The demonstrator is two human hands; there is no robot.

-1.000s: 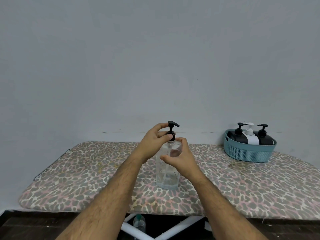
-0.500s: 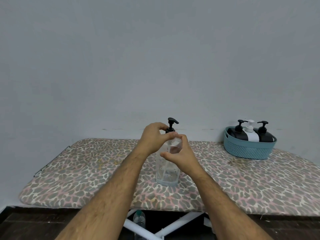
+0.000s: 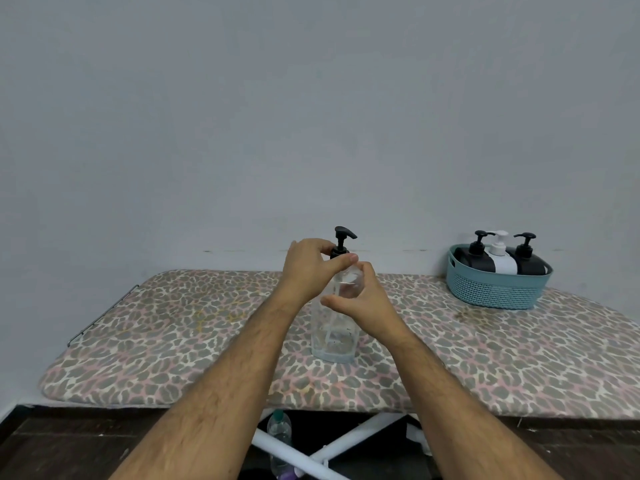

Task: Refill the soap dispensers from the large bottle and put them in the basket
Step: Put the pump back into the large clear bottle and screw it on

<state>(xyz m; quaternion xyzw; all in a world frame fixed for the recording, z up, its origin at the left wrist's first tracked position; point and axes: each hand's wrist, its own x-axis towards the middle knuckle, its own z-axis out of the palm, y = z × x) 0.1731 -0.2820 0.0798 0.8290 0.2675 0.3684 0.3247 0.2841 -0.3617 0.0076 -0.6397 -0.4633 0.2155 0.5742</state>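
- Clear soap dispenser stands upright mid-surface on the leopard-print ironing board, almost empty; only a shallow layer shows at its base.
- Left hand: grip closed, fingers pinching the black pump collar.
- Right hand: grip wrapped round the dispenser's shoulder, steadying it.
- Step judged: screwing or unscrewing the pump; direction cannot be told.
- Teal basket, far right, holds three dispensers.
- Next move calls for a firm hold on the body while the collar turns.
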